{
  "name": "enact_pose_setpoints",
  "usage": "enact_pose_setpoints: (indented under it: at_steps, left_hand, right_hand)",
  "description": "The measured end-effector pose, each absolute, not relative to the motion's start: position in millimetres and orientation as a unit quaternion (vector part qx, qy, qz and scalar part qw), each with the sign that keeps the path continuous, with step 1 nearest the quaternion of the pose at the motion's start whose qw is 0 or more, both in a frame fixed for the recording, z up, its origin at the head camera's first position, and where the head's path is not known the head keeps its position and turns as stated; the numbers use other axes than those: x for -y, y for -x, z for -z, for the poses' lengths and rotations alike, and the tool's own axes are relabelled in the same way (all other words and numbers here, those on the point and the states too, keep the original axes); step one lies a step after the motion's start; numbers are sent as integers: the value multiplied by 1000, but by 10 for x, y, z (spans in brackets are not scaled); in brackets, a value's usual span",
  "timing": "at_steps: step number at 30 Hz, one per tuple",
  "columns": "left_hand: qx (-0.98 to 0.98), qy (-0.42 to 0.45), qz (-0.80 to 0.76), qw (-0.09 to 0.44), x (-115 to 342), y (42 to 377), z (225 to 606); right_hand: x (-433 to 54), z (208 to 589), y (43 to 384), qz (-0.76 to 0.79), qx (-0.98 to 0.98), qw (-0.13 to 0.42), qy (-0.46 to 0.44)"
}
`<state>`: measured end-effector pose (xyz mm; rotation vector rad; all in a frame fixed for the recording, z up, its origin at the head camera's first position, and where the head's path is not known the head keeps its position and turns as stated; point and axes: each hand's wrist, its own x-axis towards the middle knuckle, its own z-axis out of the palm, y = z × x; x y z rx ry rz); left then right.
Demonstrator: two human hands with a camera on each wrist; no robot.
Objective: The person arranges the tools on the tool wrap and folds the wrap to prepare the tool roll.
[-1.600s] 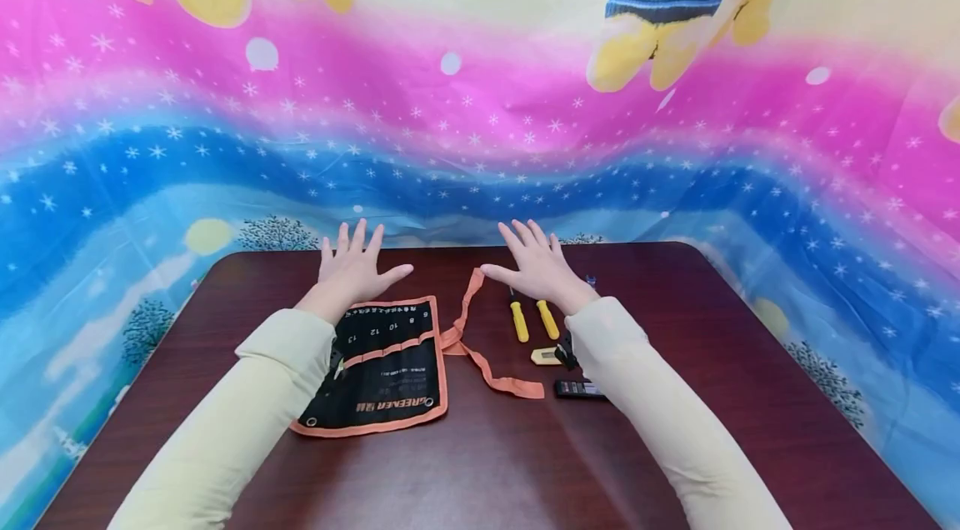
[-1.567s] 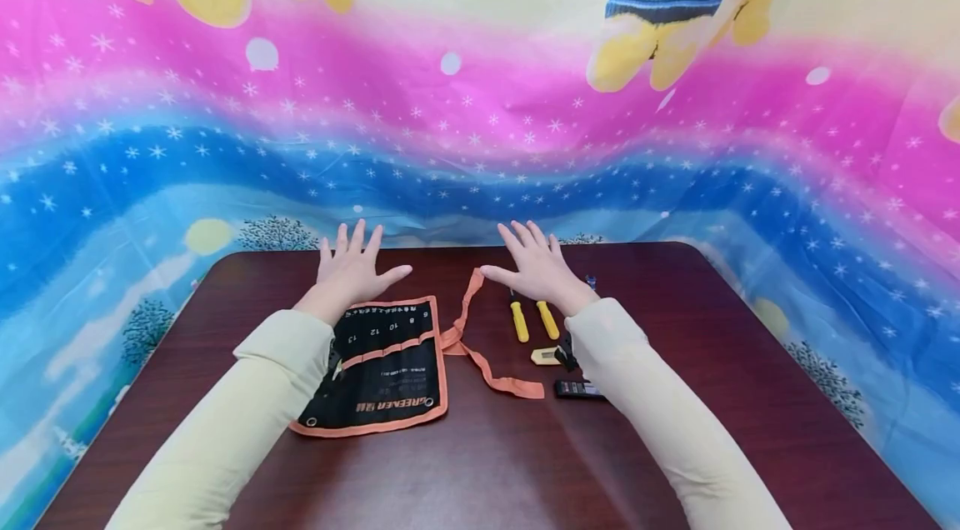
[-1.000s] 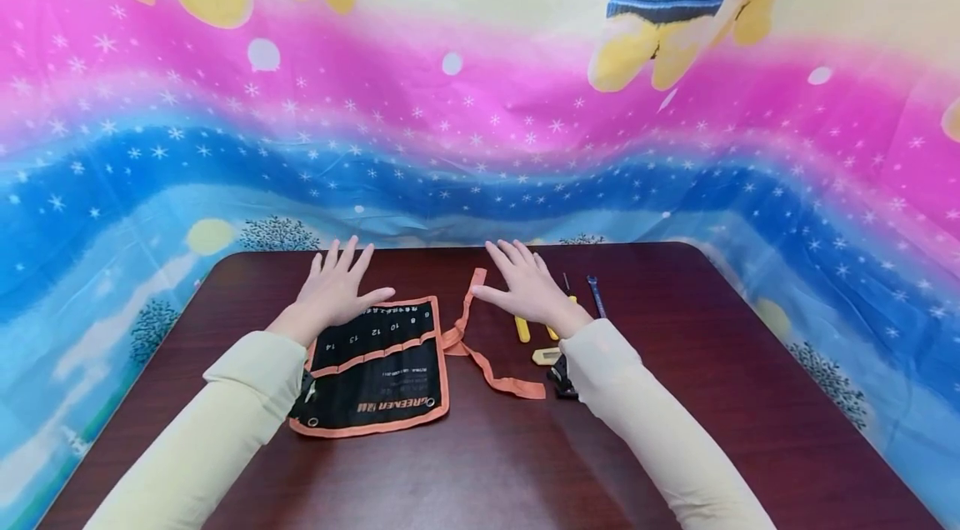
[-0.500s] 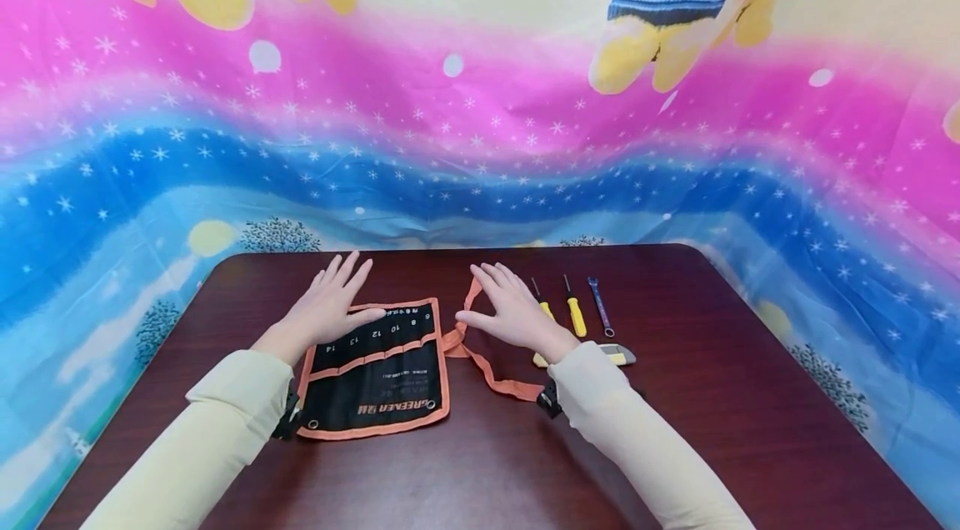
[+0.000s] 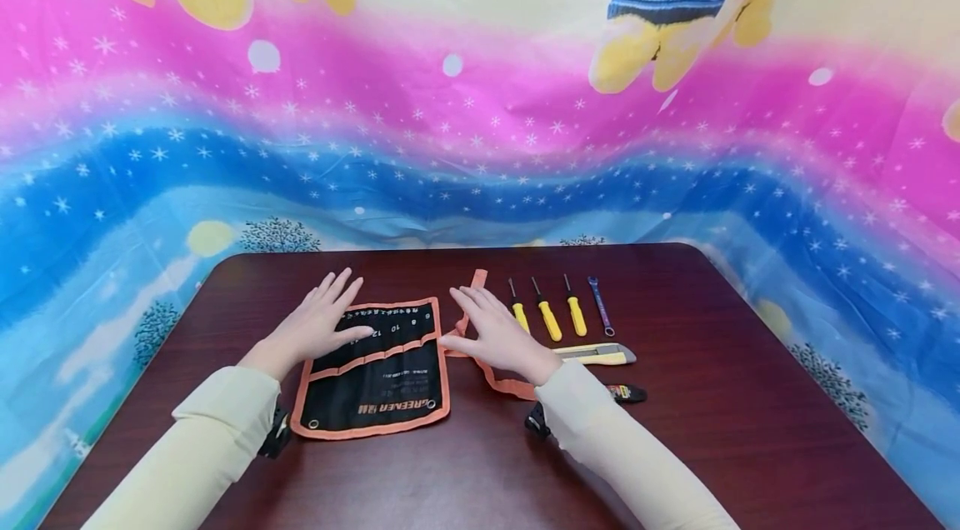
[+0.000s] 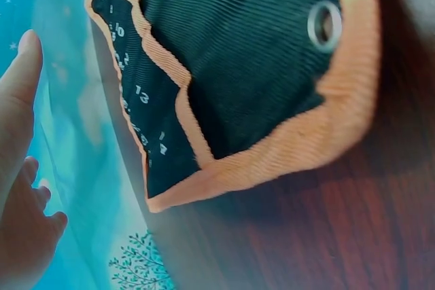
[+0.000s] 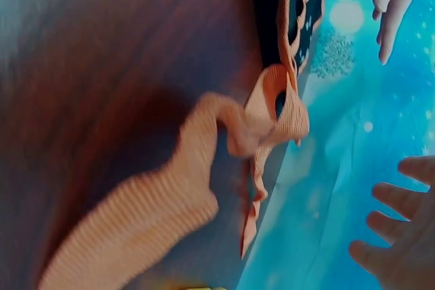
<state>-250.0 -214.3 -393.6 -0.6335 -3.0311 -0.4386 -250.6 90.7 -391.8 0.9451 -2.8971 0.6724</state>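
Tool pouch (image 5: 375,388) lies at nine o'clock on the table (image 5: 480,484), left hand (image 5: 318,326) at its ten, right hand (image 5: 501,336) at its two, fingers extended, both holding nothing. Handling it well probably means flattening the orange binding (image 6: 285,154) and straightening the twisted tie strap (image 7: 139,225).

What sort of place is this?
Probably a staged indoor work spot: a dark table, a cartoon-printed backdrop behind it, and yellow-handled screwdrivers laid near a black tool pouch.
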Motion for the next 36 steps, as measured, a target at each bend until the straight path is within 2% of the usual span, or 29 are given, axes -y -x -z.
enact_pose_setpoints:
  at_steps: [18, 27, 36]
  left_hand:
    - [964, 220, 146, 6, 2208, 2394, 4110]
    - [968, 212, 133, 7, 2270, 2373, 4244]
    - [969, 200, 142, -25, 2317, 2378, 4325]
  right_hand:
    - [-682, 4108, 2214, -264, 901, -75, -336]
    - [-636, 4217, 2135, -232, 897, -62, -372]
    - [-607, 4226, 2106, -132, 916, -41, -376]
